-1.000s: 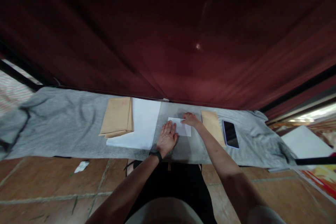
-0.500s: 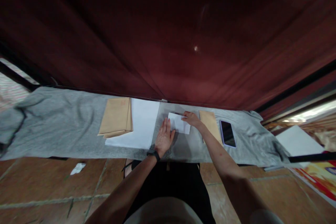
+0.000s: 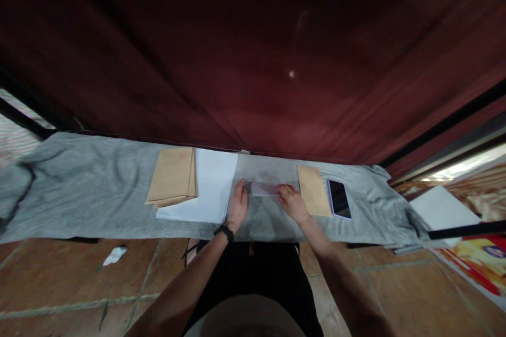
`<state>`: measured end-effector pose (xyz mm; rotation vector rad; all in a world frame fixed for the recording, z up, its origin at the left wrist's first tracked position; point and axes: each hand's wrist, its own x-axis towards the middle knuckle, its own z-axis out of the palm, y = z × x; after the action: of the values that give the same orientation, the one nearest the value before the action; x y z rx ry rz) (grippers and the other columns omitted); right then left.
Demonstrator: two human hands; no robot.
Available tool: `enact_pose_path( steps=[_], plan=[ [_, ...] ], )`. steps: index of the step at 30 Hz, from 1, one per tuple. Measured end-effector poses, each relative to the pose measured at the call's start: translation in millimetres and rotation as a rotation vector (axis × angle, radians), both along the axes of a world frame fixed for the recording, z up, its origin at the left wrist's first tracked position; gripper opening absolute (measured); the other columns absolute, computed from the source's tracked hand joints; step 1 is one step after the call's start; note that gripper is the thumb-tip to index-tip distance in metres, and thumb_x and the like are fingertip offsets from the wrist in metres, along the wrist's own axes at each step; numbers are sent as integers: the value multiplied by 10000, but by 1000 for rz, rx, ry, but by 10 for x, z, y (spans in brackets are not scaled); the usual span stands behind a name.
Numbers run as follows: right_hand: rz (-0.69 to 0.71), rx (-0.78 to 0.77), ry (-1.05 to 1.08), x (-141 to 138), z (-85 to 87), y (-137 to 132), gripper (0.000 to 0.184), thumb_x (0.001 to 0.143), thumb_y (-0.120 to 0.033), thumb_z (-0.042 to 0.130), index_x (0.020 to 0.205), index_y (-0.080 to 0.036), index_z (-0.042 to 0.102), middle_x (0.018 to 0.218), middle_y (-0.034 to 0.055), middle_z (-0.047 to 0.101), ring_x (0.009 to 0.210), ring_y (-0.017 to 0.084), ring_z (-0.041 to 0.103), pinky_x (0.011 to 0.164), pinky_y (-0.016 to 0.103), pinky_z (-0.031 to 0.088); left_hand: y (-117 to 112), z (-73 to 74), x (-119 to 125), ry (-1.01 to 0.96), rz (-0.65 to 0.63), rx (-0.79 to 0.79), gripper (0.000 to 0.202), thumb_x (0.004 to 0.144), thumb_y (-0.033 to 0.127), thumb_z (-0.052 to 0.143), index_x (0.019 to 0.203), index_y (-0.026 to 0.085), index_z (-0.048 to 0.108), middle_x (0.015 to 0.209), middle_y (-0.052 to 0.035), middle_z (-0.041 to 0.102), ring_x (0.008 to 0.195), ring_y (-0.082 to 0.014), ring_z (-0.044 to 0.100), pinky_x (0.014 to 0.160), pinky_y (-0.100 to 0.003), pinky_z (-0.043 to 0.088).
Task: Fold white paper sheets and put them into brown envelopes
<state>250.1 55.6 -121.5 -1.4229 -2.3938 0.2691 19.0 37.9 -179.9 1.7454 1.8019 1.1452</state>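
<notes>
A folded white paper (image 3: 264, 189), smeared by motion, is between my two hands over the grey cloth. It looks narrow here, as if tilted up off the cloth. My left hand (image 3: 238, 203), with a black watch on its wrist, is at the paper's left end, fingers close together; its exact grip is blurred. At the right end, my right hand (image 3: 291, 201) pinches the paper with bent fingers. A brown envelope (image 3: 315, 190) lies flat just right of that hand. Left of my left hand is a stack of white sheets (image 3: 215, 184), partly under a pile of brown envelopes (image 3: 172, 176).
A phone (image 3: 339, 199) lies right of the single envelope. Grey cloth (image 3: 98, 184) covers the narrow surface, with a dark red panel (image 3: 253, 89) rising behind it. A white sheet (image 3: 445, 210) is at far right. Crumpled white paper (image 3: 114, 256) lies on the tiled floor.
The folded paper has gone from lying flat to tilted and blurred. My left hand has slid off its face to the left end; my right hand has come down and nearer to me.
</notes>
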Motion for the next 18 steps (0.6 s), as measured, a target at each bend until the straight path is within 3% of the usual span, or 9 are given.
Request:
enact_pose_path(
  steps=[3, 8, 14, 18],
  plan=[
    [28, 41, 29, 41, -267, -280, 315, 870, -52, 531, 1123, -216, 621, 1220, 81, 675, 1151, 238, 605, 1054, 413, 466, 2, 22, -10, -21, -43, 16, 446, 1012, 209, 305, 1401, 166, 519, 1427, -116, 583, 1355, -219, 521, 1174, -445, 408],
    [-15, 68, 144, 26, -545, -540, 363, 862, -28, 472, 1144, -214, 606, 1227, 100, 667, 1198, 242, 585, 1044, 437, 486, 7, 30, 9, 8, -124, 34, 404, 965, 186, 414, 1335, 175, 577, 1395, -104, 604, 1327, -222, 542, 1160, -435, 425],
    [-50, 79, 234, -19, -575, -598, 361, 813, -27, 450, 1085, -194, 619, 1229, 98, 664, 1177, 234, 588, 1061, 430, 477, -12, 45, 146, 247, -223, 70, 411, 939, 168, 445, 1323, 158, 592, 1453, -106, 558, 1364, -226, 502, 1174, -418, 401],
    [-59, 89, 244, -27, -556, -599, 345, 804, -35, 457, 1057, -195, 629, 1232, 94, 670, 1181, 225, 590, 1071, 417, 468, -68, 100, 384, 519, -282, 45, 457, 988, 237, 409, 1417, 125, 520, 1548, -124, 460, 1471, -258, 363, 1218, -457, 307]
  ],
)
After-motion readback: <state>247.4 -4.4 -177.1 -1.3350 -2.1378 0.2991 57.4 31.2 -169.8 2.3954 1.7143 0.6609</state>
